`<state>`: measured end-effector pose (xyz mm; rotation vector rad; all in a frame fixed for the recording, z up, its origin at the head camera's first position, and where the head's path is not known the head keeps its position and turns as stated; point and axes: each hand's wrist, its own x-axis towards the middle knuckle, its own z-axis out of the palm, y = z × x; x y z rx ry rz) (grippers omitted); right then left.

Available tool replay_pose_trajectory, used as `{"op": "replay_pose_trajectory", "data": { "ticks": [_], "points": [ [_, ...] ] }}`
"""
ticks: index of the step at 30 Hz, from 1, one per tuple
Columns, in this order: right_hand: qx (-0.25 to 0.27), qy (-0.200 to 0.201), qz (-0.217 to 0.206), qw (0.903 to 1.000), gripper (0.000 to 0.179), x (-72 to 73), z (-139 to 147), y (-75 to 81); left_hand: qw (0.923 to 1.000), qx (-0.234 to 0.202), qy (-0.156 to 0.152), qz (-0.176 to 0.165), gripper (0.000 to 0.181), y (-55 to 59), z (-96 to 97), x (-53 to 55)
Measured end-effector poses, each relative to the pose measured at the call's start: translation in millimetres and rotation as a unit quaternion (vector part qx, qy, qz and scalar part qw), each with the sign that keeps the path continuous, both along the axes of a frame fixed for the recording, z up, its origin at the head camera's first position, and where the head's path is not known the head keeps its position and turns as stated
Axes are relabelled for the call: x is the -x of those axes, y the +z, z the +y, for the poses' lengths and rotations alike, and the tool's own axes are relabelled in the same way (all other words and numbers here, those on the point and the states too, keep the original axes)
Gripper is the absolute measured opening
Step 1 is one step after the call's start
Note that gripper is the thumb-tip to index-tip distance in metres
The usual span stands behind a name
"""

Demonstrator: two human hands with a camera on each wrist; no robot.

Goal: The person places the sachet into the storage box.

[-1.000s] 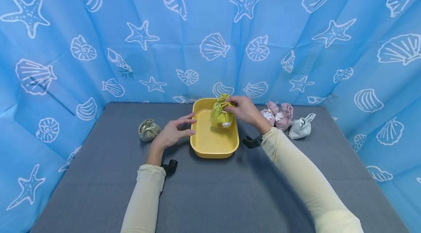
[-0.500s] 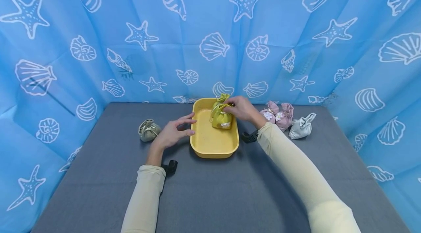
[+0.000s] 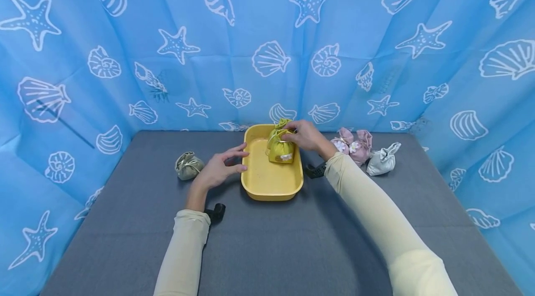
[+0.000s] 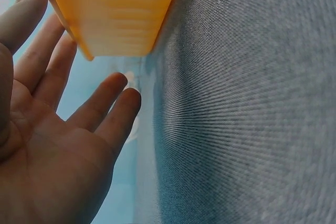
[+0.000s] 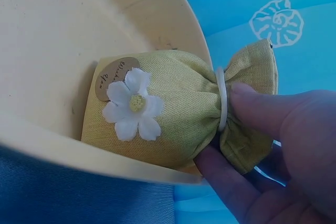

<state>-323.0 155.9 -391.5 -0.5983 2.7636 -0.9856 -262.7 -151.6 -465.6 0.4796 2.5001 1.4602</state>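
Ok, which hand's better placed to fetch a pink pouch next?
Right hand, probably: nearer the flowered pink pouches, though holding the yellow-green drawstring pouch. Left hand is across the yellow tub from them.

The long, pale cream fabric left sleeve (image 3: 182, 254) and matching right sleeve (image 3: 384, 221) end in creased edges behind the bare left hand (image 3: 220, 167) and right hand (image 3: 307, 135), with a black, hook-shaped left wrist bracket (image 3: 216, 213) and a black, perforated right wrist bracket (image 3: 316, 171) adjoining.
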Motion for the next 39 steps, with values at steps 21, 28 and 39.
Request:
{"op": "replay_pose_trajectory", "data": {
  "ticks": [21,28,39],
  "points": [
    [0.033,-0.014,-0.035,0.9988,0.050,-10.2,12,13.6,0.9999,-0.002,0.006,-0.008,0.046,0.5,-0.1,-0.4],
    [0.037,-0.021,-0.015,0.9990,0.050,-19.0,27,24.4,0.9999,-0.005,0.011,-0.002,0.047,1.5,1.6,-1.0],
    [0.020,-0.064,-0.014,0.9976,0.052,-27.4,68,29.0,0.9999,0.001,0.014,-0.005,0.045,0.9,1.4,-2.5]
  ]
}}
